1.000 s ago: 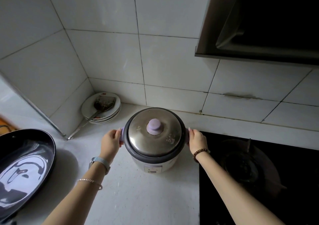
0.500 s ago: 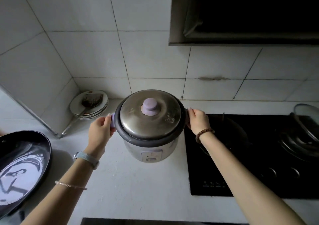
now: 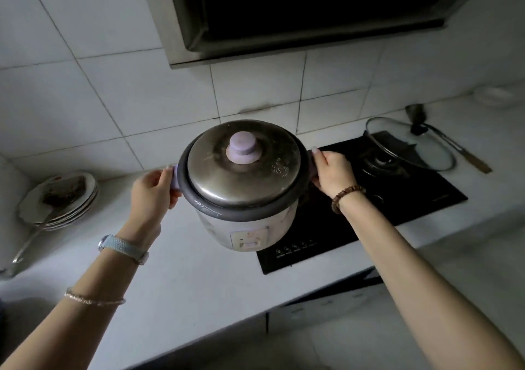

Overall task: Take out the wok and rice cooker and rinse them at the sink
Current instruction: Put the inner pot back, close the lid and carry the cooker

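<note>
The rice cooker (image 3: 250, 222) is white with a dark rim, a steel lid and a lilac knob. It hangs in the air above the white countertop (image 3: 181, 290), beside the black hob. My left hand (image 3: 153, 193) grips its left lilac side handle. My right hand (image 3: 331, 175) grips the right handle. The lid sits closed on the cooker. The wok is out of view.
A stack of dirty plates (image 3: 59, 199) with a spatula lies at the back left. The black gas hob (image 3: 377, 199) is at the right, with a glass lid (image 3: 409, 145) leaning on its burner and a ladle (image 3: 443, 136) behind. A range hood (image 3: 298, 8) hangs above.
Both hands have lifted the rice cooker off the counter and brought it toward me and to the right. The view has swung right, so the wok at the left has left the frame.
</note>
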